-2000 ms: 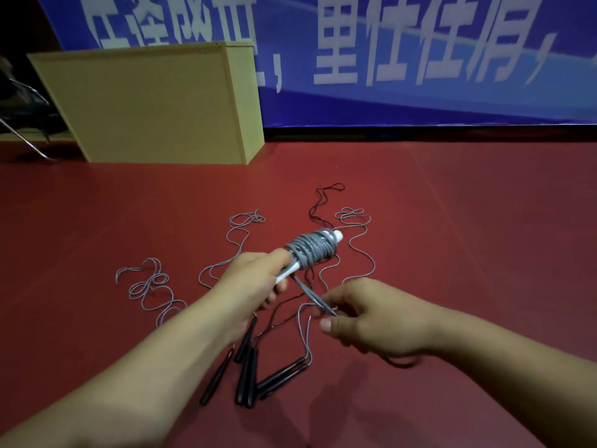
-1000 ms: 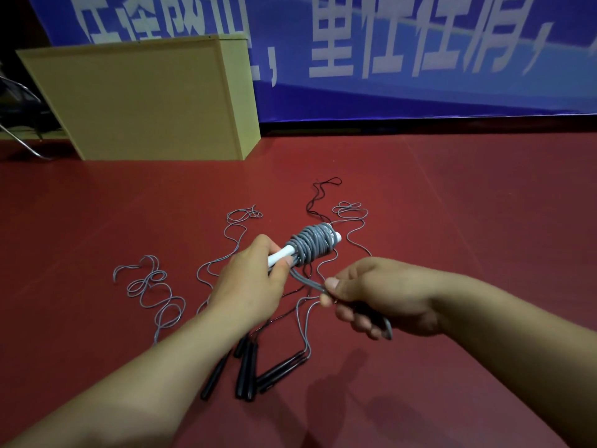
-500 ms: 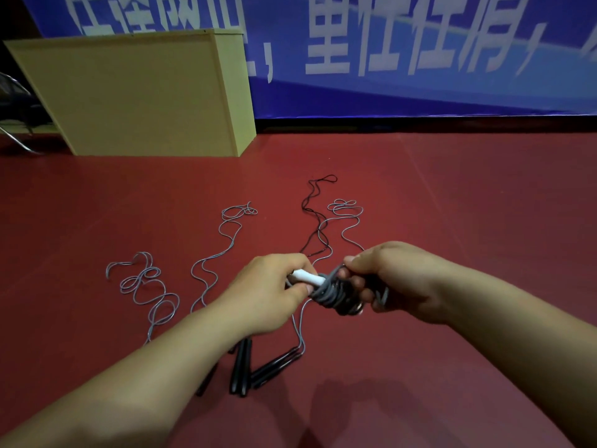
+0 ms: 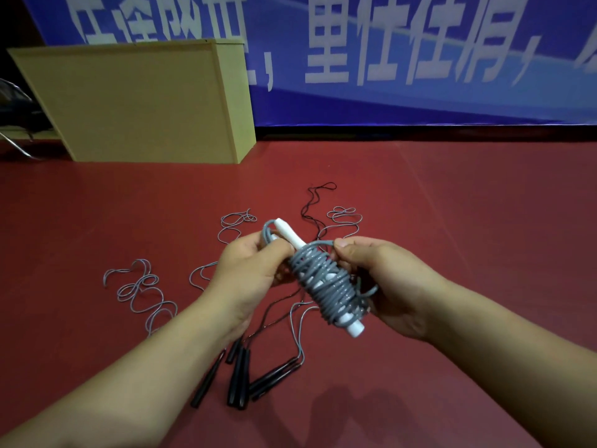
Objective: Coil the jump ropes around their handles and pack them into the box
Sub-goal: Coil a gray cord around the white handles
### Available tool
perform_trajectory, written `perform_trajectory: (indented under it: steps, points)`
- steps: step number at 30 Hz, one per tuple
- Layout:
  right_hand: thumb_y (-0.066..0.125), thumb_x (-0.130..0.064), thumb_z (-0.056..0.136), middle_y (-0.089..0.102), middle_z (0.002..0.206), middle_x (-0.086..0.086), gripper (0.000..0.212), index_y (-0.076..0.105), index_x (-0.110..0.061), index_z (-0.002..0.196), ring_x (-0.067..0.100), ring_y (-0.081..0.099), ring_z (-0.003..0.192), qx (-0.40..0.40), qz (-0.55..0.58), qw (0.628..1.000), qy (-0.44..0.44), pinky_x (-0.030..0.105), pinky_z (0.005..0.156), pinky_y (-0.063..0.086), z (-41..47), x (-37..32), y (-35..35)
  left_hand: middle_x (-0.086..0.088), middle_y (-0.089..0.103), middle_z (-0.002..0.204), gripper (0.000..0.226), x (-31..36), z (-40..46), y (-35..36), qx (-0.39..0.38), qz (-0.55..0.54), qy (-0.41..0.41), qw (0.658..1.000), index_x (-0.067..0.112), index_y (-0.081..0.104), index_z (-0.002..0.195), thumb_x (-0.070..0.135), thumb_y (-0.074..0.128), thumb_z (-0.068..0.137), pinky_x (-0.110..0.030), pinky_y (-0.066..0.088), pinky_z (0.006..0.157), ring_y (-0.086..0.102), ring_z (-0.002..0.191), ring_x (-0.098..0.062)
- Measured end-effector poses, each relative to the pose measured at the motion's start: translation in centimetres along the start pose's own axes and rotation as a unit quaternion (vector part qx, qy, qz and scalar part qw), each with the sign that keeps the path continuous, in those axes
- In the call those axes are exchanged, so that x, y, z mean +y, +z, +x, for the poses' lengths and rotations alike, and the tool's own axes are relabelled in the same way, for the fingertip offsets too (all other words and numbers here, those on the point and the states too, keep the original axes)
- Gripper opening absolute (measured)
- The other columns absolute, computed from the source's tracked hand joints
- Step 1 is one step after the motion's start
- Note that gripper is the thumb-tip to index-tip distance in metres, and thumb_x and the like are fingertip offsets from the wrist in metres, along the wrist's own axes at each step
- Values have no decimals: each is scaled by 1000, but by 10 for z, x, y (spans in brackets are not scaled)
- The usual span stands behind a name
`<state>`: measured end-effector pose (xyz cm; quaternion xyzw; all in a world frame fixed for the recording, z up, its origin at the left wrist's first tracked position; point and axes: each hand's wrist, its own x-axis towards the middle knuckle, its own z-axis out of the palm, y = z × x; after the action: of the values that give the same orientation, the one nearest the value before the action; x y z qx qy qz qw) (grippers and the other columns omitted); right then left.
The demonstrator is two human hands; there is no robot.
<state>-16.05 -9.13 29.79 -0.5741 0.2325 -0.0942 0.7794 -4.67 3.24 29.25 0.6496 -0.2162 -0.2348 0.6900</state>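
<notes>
Above the red floor (image 4: 452, 237), at mid-frame: one jump rope (image 4: 323, 279), grey cord wound thick around paired white handles, being held slantwise between both hands so the coils are not slipping off. Left hand (image 4: 248, 270): fingers clenched round the upper handle end, steadying it. Right hand (image 4: 381, 286): fingers curled under the bundle, thumb pressing the last loose turn of cord against the coil, probably to tuck the end. On the floor beneath: further ropes (image 4: 142, 286) lying uncoiled, grey and black cords trailing away from black handles (image 4: 239, 379) grouped near the forearms, awaiting the same treatment. Beyond, upper left: yellow box (image 4: 135, 105), well apart from the hands, standing ready to receive bundles.
</notes>
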Motion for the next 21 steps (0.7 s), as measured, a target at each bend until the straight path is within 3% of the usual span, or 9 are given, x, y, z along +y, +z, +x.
perform_trajectory:
  steps: [2,4,7,11,14,16,18,21]
  points:
    - [52,-21,98,58,60,1,17,61,-13,86,13,53,50,40,1,999,-14,25,52,42,4,4,4,-4,60,66,2,-4,3,1,41,5,-24,999,9,66,88,10,66,89,-20,47,49,48,46,-8]
    - [53,-20,98,59,61,2,16,63,-12,89,14,54,48,74,8,997,-24,23,48,42,7,7,7,-6,65,72,18,-8,1,3,43,-15,-68,997,6,64,95,24,67,91,-22,50,49,53,45,-9]
    - [59,-21,96,63,65,4,19,69,-12,83,16,56,52,127,-4,990,-55,23,50,43,13,13,9,1,70,68,26,-9,-3,8,27,18,-79,996,7,67,90,31,60,95,-20,53,52,61,50,-7]
    - [59,-22,96,67,66,0,23,71,-12,79,14,58,60,205,-117,962,-139,29,58,45,18,20,6,8,74,88,27,-7,-11,13,-54,27,-78,995,21,72,95,35,49,100,-18,51,74,67,84,-8]
    - [52,-16,100,71,70,5,24,71,-9,87,15,62,61,166,-99,969,-153,27,54,49,15,22,12,21,70,108,22,-10,-20,19,-117,76,-37,989,48,60,114,46,47,97,-11,47,80,63,99,5]
    - [49,-14,102,72,79,17,25,68,0,95,20,65,66,110,-69,982,-140,22,50,49,11,21,14,19,66,115,38,-9,-20,18,-115,87,-22,989,47,49,126,54,47,90,-9,46,79,61,100,8]
    - [48,-15,102,70,81,20,26,66,3,98,21,67,67,62,-45,989,-123,22,51,51,8,18,13,13,70,106,46,-6,-20,15,-105,71,-8,992,38,55,121,59,50,81,-13,50,76,65,91,1]
    - [58,-25,94,68,74,11,24,66,-4,89,18,65,61,-10,-19,996,-81,28,57,53,7,12,5,6,66,74,43,2,-24,13,-90,44,24,995,29,64,106,56,70,73,-23,46,51,57,58,-8]
